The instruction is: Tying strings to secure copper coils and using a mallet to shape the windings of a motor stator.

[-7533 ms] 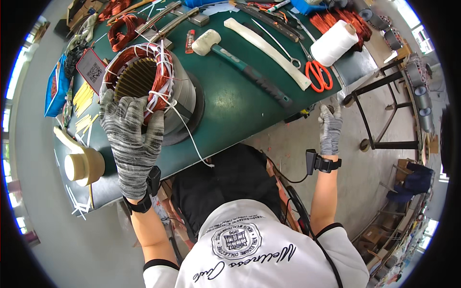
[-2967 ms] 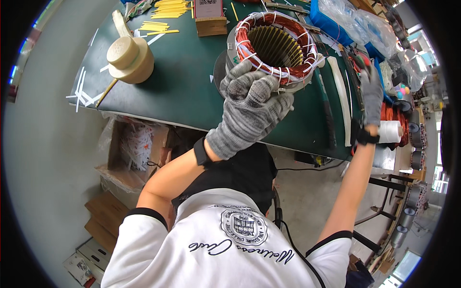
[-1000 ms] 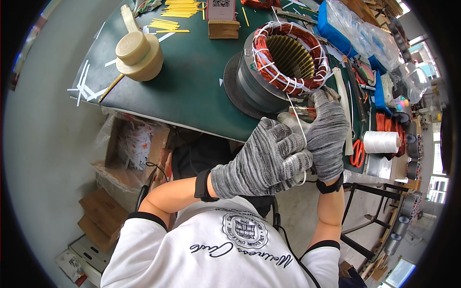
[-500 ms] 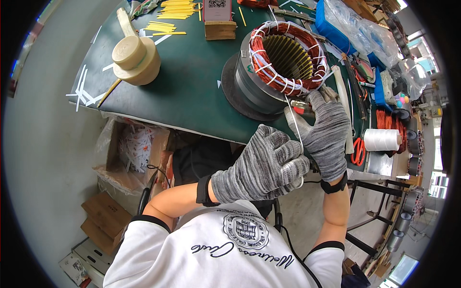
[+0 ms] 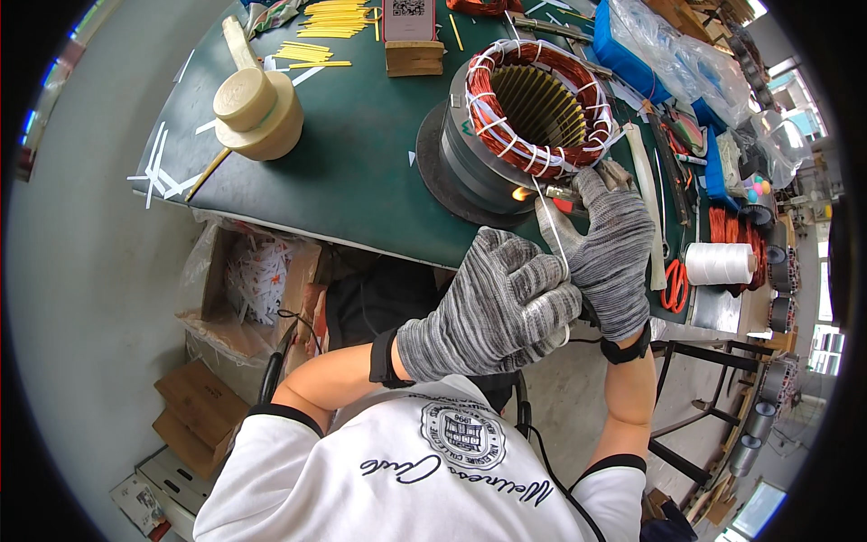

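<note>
A motor stator [image 5: 492, 185] stands upright on a dark round base on the green table. White lacing binds the ring of copper windings [image 5: 492, 122] around its top, and yellow slot liners line the bore. From the near side of the windings a white cord [image 5: 553, 219] runs down, pulled straight by my gloved left hand [image 5: 492, 307], whose fingers are closed around it. In my gloved right hand [image 5: 610, 239] is a lighter [image 5: 562, 200] with a red body and metal top. Its small flame [image 5: 521, 193] burns close to the cord, just below the windings.
A cream wooden mallet [image 5: 257, 113] lies at the left, near yellow strips [image 5: 334, 20]. On the right are a white cord spool [image 5: 720, 263], orange-handled scissors [image 5: 675, 285] and a blue bin [image 5: 623, 54]. A box of paper scraps [image 5: 257, 280] sits below the table edge.
A flame has appeared at the lighter's tip beside the cord. My right hand has shifted slightly; my left hand still holds the cord taut.
</note>
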Tool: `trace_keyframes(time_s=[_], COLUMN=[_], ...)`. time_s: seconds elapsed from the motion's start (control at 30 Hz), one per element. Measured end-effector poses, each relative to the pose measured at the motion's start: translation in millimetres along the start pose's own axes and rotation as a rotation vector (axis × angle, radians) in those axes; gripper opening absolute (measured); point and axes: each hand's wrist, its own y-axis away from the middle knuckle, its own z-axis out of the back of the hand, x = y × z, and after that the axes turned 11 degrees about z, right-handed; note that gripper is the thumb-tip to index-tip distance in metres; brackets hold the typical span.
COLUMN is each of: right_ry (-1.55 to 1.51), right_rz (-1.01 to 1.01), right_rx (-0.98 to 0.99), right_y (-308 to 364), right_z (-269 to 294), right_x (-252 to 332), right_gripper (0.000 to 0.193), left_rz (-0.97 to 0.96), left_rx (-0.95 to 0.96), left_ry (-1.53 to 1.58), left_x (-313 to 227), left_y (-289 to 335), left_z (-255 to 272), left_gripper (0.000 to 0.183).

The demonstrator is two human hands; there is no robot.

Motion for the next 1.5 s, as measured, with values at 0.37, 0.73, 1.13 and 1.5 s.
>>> trace_keyframes(time_s=[0.37,0.73,1.13,1.5], right_ry=[-0.020,-0.053,-0.019,0.061], right_rz=[-0.029,-0.045,-0.028,0.014], right_rx=[0.019,-0.010,-0.014,0.022], right_y=[-4.7,-2.1,-4.4,-7.9], right_z=[3.4,-0.2,2.8,1.1], right_x=[3.3,1.8,2.8,3.8], right_gripper=[0.033,0.037,0.034,0.038], left_rz=[-0.001,0.001,0.021,-0.032], left_rx=[0.001,-0.011,0.009,0.037], left_ry=[0.014,0.014,0.028,-0.023], left_x=[-2.2,-0.5,-2.3,6.1], left_y=[-5.0,-2.3,-1.5,-8.9], left_z=[2.3,-2.1,-7.1,3.5], left_gripper=[0.030,0.029,0.029,0.031])
